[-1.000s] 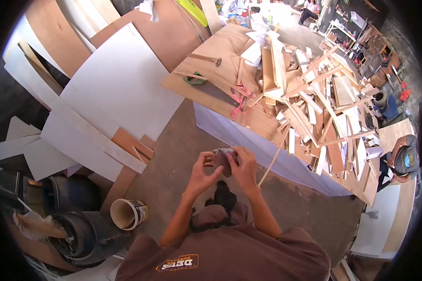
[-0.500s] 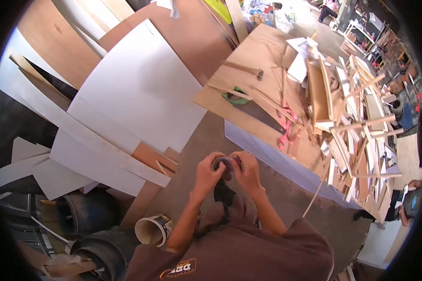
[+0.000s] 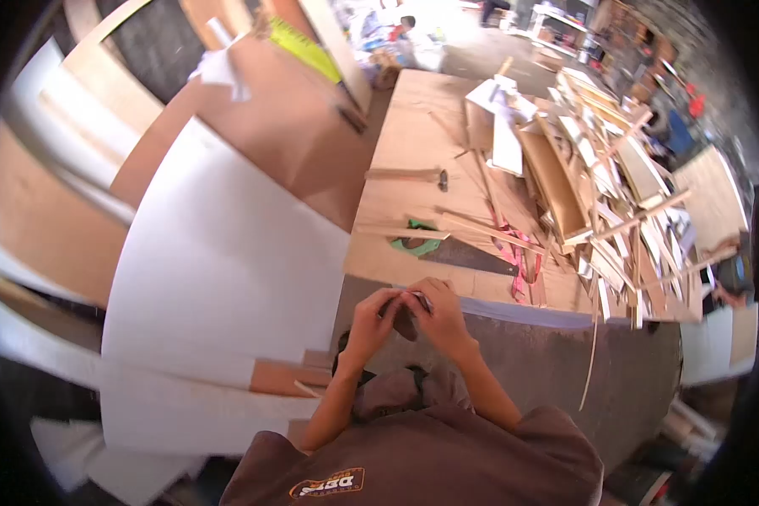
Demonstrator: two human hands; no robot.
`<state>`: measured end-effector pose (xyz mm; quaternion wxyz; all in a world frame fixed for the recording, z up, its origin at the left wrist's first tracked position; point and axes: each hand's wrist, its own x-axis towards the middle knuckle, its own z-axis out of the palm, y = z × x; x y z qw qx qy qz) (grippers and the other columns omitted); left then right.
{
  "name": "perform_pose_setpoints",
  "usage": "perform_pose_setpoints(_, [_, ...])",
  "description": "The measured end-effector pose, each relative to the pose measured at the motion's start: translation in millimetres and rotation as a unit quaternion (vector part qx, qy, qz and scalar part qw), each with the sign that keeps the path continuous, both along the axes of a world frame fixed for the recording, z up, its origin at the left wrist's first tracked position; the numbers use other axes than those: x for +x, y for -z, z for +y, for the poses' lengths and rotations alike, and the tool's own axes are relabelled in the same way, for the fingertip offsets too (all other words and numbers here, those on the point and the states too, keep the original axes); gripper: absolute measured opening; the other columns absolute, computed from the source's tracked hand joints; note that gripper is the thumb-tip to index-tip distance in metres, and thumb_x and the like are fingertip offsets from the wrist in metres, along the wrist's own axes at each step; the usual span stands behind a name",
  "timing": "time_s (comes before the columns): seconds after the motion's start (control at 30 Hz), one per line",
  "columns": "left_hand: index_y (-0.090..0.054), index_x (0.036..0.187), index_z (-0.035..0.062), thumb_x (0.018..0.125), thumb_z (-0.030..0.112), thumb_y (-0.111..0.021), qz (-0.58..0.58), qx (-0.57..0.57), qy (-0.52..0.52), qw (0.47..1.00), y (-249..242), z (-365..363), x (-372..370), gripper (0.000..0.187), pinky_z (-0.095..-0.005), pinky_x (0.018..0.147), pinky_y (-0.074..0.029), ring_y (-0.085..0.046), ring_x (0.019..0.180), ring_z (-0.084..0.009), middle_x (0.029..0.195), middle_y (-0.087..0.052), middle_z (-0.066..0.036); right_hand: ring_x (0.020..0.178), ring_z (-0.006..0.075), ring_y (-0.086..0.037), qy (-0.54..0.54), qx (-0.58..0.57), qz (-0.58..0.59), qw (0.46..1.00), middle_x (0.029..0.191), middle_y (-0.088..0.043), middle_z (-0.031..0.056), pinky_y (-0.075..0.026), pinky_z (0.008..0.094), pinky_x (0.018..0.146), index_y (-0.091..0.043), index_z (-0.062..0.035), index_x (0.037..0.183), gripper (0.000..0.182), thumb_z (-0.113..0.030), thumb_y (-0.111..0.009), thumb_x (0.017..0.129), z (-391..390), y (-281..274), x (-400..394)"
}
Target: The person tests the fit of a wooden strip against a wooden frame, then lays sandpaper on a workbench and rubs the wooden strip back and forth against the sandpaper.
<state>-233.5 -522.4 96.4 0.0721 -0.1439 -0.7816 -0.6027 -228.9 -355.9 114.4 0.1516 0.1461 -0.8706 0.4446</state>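
While both hands meet low before the chest, a small dark piece [image 3: 407, 327] sits between them, above the floor and just short of the table [image 3: 409, 110]. Left hand [image 3: 369, 327]: fingers curled, thumb and fingertips pinching the piece. Right hand [image 3: 441, 316]: likewise bent round it, fingertips close against the left's; its material cannot be told, as the fingers cover much of it. Table edge directly beyond the knuckles. Near that edge, a saw [image 3: 481, 255], green-handled, blade pointing right, with a wood strip [image 3: 388, 232] lying across its handle. Pink ribbon [image 3: 506, 244] tangled by the blade's tip, among loose sticks. Hammer [image 3: 405, 174] farther back, head to the right. Right half of the table crowded: scrap heap [image 3: 624, 223] of crossed offcuts, some jutting past the edge, and a long wooden trough [image 3: 557, 181] on its near-left flank. One thin stick [image 3: 591, 363] slants down in front of the table, well right of the hands. To the left, a large white board [image 3: 228, 270] partly overlaps a brown board [image 3: 304, 160], taking up that side right up to the table. Far right edge: another person [image 3: 738, 274], blurred, only partly visible beyond the heap.
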Motion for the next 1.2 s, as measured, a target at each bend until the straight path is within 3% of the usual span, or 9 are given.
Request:
perform_pose_setpoints(0.23, [-0.067, 0.101, -0.0012, 0.091, -0.002, -0.062, 0.131, -0.021, 0.129, 0.983, -10.1, -34.5, -85.8, 0.01, -0.0396, 0.075, -0.052, -0.066, 0.084, -0.035, 0.092, -0.07, -0.016, 0.071, 0.0318, -0.06, 0.188, -0.121, -0.002, 0.975, 0.076, -0.065, 0.015, -0.046, 0.0385, 0.073, -0.063, 0.0002, 0.085, 0.017, -0.013, -0.07, 0.092, -58.9, -12.9, -40.1])
perform_pose_setpoints(0.27, [-0.067, 0.101, -0.0009, 0.09, -0.004, -0.062, 0.137, -0.032, 0.142, 0.98, -11.5, -38.3, -94.9, 0.013, -0.0404, 0.075, -0.051, -0.065, 0.083, -0.0344, 0.09, -0.069, -0.015, 0.066, 0.0197, -0.056, 0.202, -0.186, -0.025, 0.961, 0.072, -0.063, 0.0115, -0.044, 0.0333, 0.064, -0.063, 0.0019, 0.085, 0.02, -0.014, -0.069, 0.095, -68.1, -19.0, -41.6])
perform_pose_setpoints(0.37, [-0.067, 0.101, 0.0, 0.085, -0.007, -0.063, 0.16, -0.03, 0.191, 0.968, -15.6, -35.3, -115.3, 0.018, -0.0418, 0.074, -0.051, -0.064, 0.082, -0.0341, 0.089, -0.069, -0.014, 0.066, 0.0097, -0.049, 0.265, -0.312, -0.071, 0.91, 0.069, -0.06, 0.0055, -0.041, 0.0297, 0.057, -0.064, 0.0029, 0.086, 0.024, -0.018, -0.068, 0.097, -81.3, -11.5, -45.6])
perform_pose_setpoints(0.77, [-0.068, 0.1, 0.0002, 0.081, -0.009, -0.063, 0.245, -0.035, 0.301, 0.921, 3.4, 24.7, -197.1, 0.022, -0.0417, 0.075, -0.052, -0.063, 0.082, -0.0331, 0.088, -0.067, -0.013, 0.072, 0.0038, -0.047, 0.356, -0.453, -0.05, 0.816, 0.075, -0.058, -0.0045, -0.04, 0.0229, 0.063, -0.067, 0.0011, 0.087, 0.023, -0.019, -0.068, 0.098, -45.0, 2.4, -100.9])
perform_pose_setpoints(0.83, [-0.068, 0.105, -0.0008, 0.09, -0.002, -0.065, 0.083, -0.011, 0.331, 0.94, 3.9, 32.2, -211.8, 0.016, -0.0368, 0.072, -0.052, -0.065, 0.079, -0.0305, 0.089, -0.067, -0.014, 0.072, 0.0039, -0.048, 0.322, -0.471, -0.027, 0.821, 0.075, -0.058, -0.0052, -0.041, 0.0234, 0.063, -0.068, -0.0001, 0.088, 0.02, -0.018, -0.068, 0.098, -31.6, 16.2, -120.6])
perform_pose_setpoints(0.9, [-0.068, 0.112, -0.0011, 0.097, 0.008, -0.067, -0.059, 0.011, 0.348, 0.936, 2.3, 41.4, -228.8, 0.017, -0.0303, 0.071, -0.053, -0.068, 0.084, -0.0177, 0.097, -0.071, -0.01, 0.071, 0.0061, -0.051, 0.367, -0.389, 0.001, 0.845, 0.071, -0.06, 0.0, -0.043, 0.0267, 0.063, -0.068, 0.0021, 0.085, 0.02, -0.015, -0.069, 0.096, -18.8, 26.7, -139.8])
perform_pose_setpoints(1.0, [-0.067, 0.115, -0.0015, 0.095, 0.014, -0.071, -0.038, 0.061, 0.288, 0.955, 2.3, 55.6, -241.4, 0.026, -0.0293, 0.077, -0.054, -0.067, 0.089, -0.0144, 0.102, -0.072, -0.007, 0.068, 0.0092, -0.055, 0.42, -0.404, 0.028, 0.812, 0.067, -0.061, 0.0051, -0.045, 0.0295, 0.063, -0.069, 0.0036, 0.086, 0.019, -0.013, -0.071, 0.094, -9.2, 34.2, -155.0])
perform_pose_setpoints(1.17, [-0.066, 0.119, -0.0007, 0.09, 0.022, -0.078, -0.12, -0.023, 0.319, 0.94, 19.5, 57.1, -256.1, 0.038, -0.0283, 0.083, -0.052, -0.066, 0.093, -0.0106, 0.104, -0.073, -0.007, 0.063, 0.0179, -0.061, 0.459, -0.255, 0.022, 0.851, 0.072, -0.066, 0.0151, -0.047, 0.0315, 0.062, -0.071, 0.003, 0.09, 0.013, -0.01, -0.073, 0.09, 18.1, 29.7, -164.1])
perform_pose_setpoints(1.2, [-0.068, 0.115, -0.0014, 0.091, 0.021, -0.078, -0.131, 0.008, 0.311, 0.941, 17.7, 58.8, -254.5, 0.035, -0.0258, 0.074, -0.053, -0.065, 0.085, -0.008, 0.094, -0.073, -0.006, 0.064, 0.02, -0.063, 0.458, -0.262, 0.039, 0.849, 0.074, -0.067, 0.0165, -0.049, 0.0319, 0.063, -0.071, 0.0029, 0.088, 0.012, -0.009, -0.074, 0.088, 19.9, 28.4, -168.5])
